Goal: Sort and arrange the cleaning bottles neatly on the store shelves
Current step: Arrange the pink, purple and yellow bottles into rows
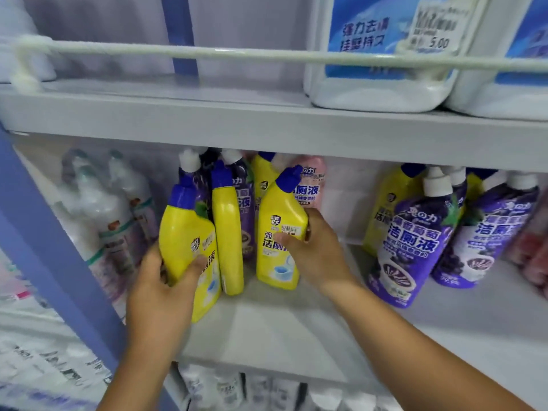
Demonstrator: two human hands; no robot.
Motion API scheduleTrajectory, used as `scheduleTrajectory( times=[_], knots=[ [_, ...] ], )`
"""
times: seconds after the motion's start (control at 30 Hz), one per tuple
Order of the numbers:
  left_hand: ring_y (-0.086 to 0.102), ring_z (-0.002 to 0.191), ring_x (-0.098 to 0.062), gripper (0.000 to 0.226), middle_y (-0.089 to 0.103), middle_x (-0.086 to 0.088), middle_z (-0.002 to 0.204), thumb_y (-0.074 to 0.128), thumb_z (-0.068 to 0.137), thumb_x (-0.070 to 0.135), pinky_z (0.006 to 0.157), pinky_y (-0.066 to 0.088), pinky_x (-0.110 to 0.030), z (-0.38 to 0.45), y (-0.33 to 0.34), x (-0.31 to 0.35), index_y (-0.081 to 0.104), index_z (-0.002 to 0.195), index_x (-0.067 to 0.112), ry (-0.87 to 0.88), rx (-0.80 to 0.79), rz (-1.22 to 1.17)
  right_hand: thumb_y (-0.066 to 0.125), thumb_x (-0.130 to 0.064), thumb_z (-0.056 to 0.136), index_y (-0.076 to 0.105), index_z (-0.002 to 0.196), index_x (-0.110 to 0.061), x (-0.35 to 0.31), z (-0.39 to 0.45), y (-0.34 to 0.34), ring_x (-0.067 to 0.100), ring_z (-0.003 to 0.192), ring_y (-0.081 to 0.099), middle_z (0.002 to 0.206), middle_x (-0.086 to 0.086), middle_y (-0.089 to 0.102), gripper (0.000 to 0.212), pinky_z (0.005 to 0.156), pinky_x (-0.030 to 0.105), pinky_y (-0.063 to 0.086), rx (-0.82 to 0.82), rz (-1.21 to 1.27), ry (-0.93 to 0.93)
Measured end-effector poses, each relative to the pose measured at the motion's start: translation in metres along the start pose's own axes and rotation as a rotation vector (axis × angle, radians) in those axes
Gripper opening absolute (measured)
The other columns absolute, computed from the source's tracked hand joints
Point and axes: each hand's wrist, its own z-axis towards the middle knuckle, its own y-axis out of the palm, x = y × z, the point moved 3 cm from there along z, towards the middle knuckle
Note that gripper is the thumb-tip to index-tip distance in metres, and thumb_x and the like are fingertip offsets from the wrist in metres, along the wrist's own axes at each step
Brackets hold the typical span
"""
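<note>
Three yellow toilet-cleaner bottles with blue caps stand on the middle shelf (267,330). My left hand (160,292) grips the leftmost yellow bottle (184,241), which tilts to the right. My right hand (317,250) grips the right yellow bottle (278,241) from its right side, thumb across the label. Between them a third yellow bottle (226,235) stands side-on. Purple bottles with white caps (243,203) and a pink bottle (311,185) stand behind them.
Further purple bottles (415,241) and a yellow one (382,209) crowd the shelf's right part. Clear wrapped bottles (109,209) sit at the left beside a blue upright (47,232). Big white jugs (379,54) stand on the upper shelf behind a white rail (207,53).
</note>
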Motion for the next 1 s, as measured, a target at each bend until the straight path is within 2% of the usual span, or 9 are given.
scheduleTrajectory(
  times=[0.13, 0.27, 0.4, 0.53, 0.6, 0.73, 0.83, 0.9, 1.0],
  knots=[
    [0.07, 0.078, 0.002, 0.025, 0.074, 0.023, 0.085, 0.083, 0.082, 0.022, 0.071, 0.056, -0.027, -0.021, 0.003, 0.003, 0.067, 0.095, 0.036, 0.026, -0.063, -0.036, 0.078, -0.019, 0.087, 0.053, 0.101, -0.03, 0.007, 0.007, -0.04, 0.013, 0.087, 0.069, 0.094, -0.006, 0.07, 0.03, 0.074, 0.028, 0.052, 0.225, -0.074, 0.014],
    [0.075, 0.084, -0.005, 0.035, 0.078, 0.016, 0.089, 0.09, 0.072, 0.027, 0.075, 0.055, -0.033, -0.041, 0.028, 0.009, 0.069, 0.095, 0.043, -0.006, -0.197, -0.127, 0.076, -0.014, 0.087, 0.056, 0.113, -0.017, 0.021, 0.025, -0.067, 0.027, 0.093, 0.066, 0.098, 0.002, 0.066, 0.033, 0.077, 0.029, 0.047, 0.504, -0.114, 0.037],
    [0.075, 0.093, -0.008, 0.038, 0.078, 0.017, 0.097, 0.083, 0.081, 0.019, 0.082, 0.056, -0.035, -0.051, 0.065, 0.016, 0.068, 0.104, 0.046, 0.004, -0.29, -0.147, 0.067, -0.029, 0.092, 0.043, 0.14, -0.004, 0.04, 0.04, -0.069, 0.03, 0.121, 0.055, 0.131, 0.013, 0.055, 0.059, 0.104, 0.027, 0.037, 0.595, -0.232, 0.067],
    [0.073, 0.101, -0.011, 0.038, 0.076, 0.018, 0.105, 0.083, 0.082, 0.034, 0.093, 0.057, -0.044, -0.043, 0.097, 0.022, 0.064, 0.115, 0.041, 0.008, -0.353, -0.132, 0.058, -0.039, 0.098, 0.014, 0.16, -0.009, 0.051, 0.055, -0.071, 0.031, 0.153, 0.021, 0.165, 0.016, 0.02, 0.082, 0.124, 0.037, 0.012, 0.581, -0.342, 0.213],
    [0.071, 0.103, -0.014, 0.035, 0.075, 0.015, 0.105, 0.08, 0.079, 0.042, 0.094, 0.056, -0.046, -0.035, 0.115, 0.023, 0.064, 0.11, 0.037, 0.024, -0.355, -0.107, 0.064, -0.042, 0.092, 0.017, 0.16, -0.018, 0.038, 0.045, -0.072, 0.027, 0.152, 0.024, 0.164, 0.006, 0.026, 0.087, 0.124, 0.035, 0.014, 0.596, -0.279, 0.226],
    [0.069, 0.101, -0.018, 0.035, 0.073, 0.011, 0.103, 0.079, 0.083, 0.043, 0.088, 0.055, -0.036, -0.019, 0.158, 0.032, 0.063, 0.111, 0.028, 0.077, -0.358, -0.031, 0.068, -0.041, 0.086, 0.033, 0.154, -0.02, 0.026, -0.007, -0.069, 0.013, 0.142, 0.038, 0.156, -0.004, 0.042, 0.079, 0.106, 0.006, 0.022, 0.408, -0.065, 0.093],
    [0.069, 0.107, -0.014, 0.05, 0.073, 0.008, 0.116, 0.076, 0.084, 0.049, 0.091, 0.055, -0.035, -0.009, 0.19, 0.039, 0.059, 0.126, 0.028, 0.127, -0.437, 0.019, 0.063, -0.055, 0.075, 0.039, 0.148, -0.023, 0.031, -0.036, -0.063, 0.017, 0.136, 0.051, 0.147, 0.001, 0.053, 0.083, 0.112, 0.031, 0.043, 0.297, 0.016, 0.068],
    [0.067, 0.111, -0.005, 0.055, 0.07, 0.009, 0.124, 0.073, 0.085, 0.049, 0.095, 0.056, -0.033, -0.007, 0.197, 0.038, 0.057, 0.133, 0.03, 0.155, -0.495, 0.007, 0.067, -0.047, 0.079, 0.049, 0.138, -0.025, 0.029, -0.046, -0.063, 0.016, 0.128, 0.057, 0.137, 0.0, 0.06, 0.065, 0.108, 0.043, 0.047, 0.257, 0.042, 0.062],
    [0.066, 0.098, 0.008, 0.03, 0.07, 0.014, 0.111, 0.071, 0.094, 0.017, 0.084, 0.051, -0.014, -0.027, 0.157, 0.049, 0.064, 0.122, 0.023, 0.163, -0.326, -0.148, 0.069, -0.008, 0.092, 0.056, 0.118, -0.029, 0.024, -0.059, -0.07, 0.011, 0.111, 0.064, 0.124, -0.001, 0.065, 0.036, 0.091, 0.013, 0.051, 0.264, 0.088, 0.073]
  ],
)
